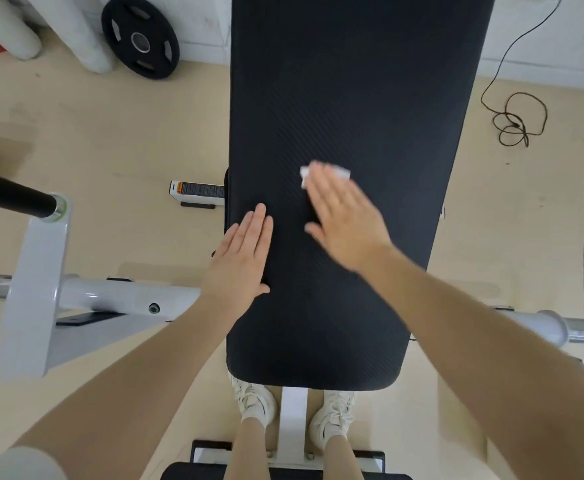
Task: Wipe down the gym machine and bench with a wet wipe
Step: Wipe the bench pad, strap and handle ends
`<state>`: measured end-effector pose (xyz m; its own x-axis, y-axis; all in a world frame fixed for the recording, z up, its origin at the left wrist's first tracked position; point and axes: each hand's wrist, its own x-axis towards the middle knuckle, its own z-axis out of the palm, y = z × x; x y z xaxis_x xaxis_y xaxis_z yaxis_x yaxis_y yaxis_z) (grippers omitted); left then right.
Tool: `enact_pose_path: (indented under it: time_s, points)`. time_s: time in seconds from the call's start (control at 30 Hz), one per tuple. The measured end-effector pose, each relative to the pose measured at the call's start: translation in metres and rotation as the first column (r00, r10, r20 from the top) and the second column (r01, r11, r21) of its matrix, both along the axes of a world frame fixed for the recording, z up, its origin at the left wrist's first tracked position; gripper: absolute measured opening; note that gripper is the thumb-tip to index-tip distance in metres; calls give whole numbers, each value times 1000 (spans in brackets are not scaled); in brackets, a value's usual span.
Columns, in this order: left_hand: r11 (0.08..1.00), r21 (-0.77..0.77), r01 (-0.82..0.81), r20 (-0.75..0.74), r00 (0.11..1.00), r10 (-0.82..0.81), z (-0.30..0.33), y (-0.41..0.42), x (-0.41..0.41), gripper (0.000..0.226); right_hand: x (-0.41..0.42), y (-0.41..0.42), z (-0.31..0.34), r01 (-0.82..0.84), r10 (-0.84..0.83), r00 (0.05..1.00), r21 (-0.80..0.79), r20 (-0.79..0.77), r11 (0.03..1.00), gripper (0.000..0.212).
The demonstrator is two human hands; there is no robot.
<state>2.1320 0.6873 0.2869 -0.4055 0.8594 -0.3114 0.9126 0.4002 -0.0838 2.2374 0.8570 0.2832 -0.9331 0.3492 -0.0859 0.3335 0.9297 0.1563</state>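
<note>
Head view, looking straight down over the bench pad (352,98).

- Bench pad: long black slab, long axis running near to far, near end rounded above the feet, far end out of frame at top.
- Right hand (342,220): flat, fingers straight and together, pressing the wet wipe (340,172) against the pad. Nothing curled round it; wipe pinned under the fingertips, white edges showing just beyond them. Slightly blurred.
- Wet wipe: roughly mid-width of the pad, about halfway along the visible length.
- Left hand (245,251): flat too, fingers straight, palm resting on the pad's left edge, nearer than the right hand. Holding nothing; probably bracing.
- Key relation: right hand already on the wipe, so no reach needed. Most unwiped-looking pad lying far of the wipe, along the long axis; a smaller stretch near of it, towards the body.
- Judgement: strokes likely to run lengthwise. Machine frame (31,289), white, at left, not yet touched by either hand.
</note>
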Motion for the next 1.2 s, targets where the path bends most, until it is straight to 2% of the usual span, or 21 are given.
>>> enact_pose_path:
  time_s: [0.1,0.17,0.27,0.4,0.53,0.63,0.73,0.8,0.9,1.03,1.2]
  points:
    - [1000,11,-12,39,999,11,-8,3,8,118,-27,41,25,84,-89,995,-102,-46,991,68]
    - [1000,18,-18,39,999,18,-9,3,10,116,-27,40,24,78,-83,996,-99,-41,992,69]
    - [999,8,-42,28,999,42,-6,4,12,121,9,-3,-8,-76,78,996,-58,33,995,72]
    - [999,4,-51,51,997,51,-7,4,13,119,92,-82,-59,-203,230,968,-224,104,953,68]
    - [998,10,-65,32,997,65,-5,4,15,118,109,-82,-68,-255,288,949,-222,132,941,66]
    - [999,25,-24,-32,999,25,-3,6,22,121,84,-39,-48,-143,157,983,-135,99,981,69]
    - [996,69,53,8,999,-54,-4,12,27,127,42,19,-13,-1,0,999,-29,-48,1000,69]
    - [998,34,45,42,998,-46,-3,18,33,131,19,55,11,83,-90,990,-67,-113,994,68]
    - [1000,6,1,81,997,-2,-7,24,42,119,6,78,22,131,-145,984,-127,-108,983,67]
    - [1000,-7,-14,71,997,14,-7,27,46,112,56,30,-18,-41,40,999,-50,-15,998,71]
    - [992,53,-116,88,990,111,-6,32,59,101,154,-58,-65,-151,174,980,-199,101,968,68]
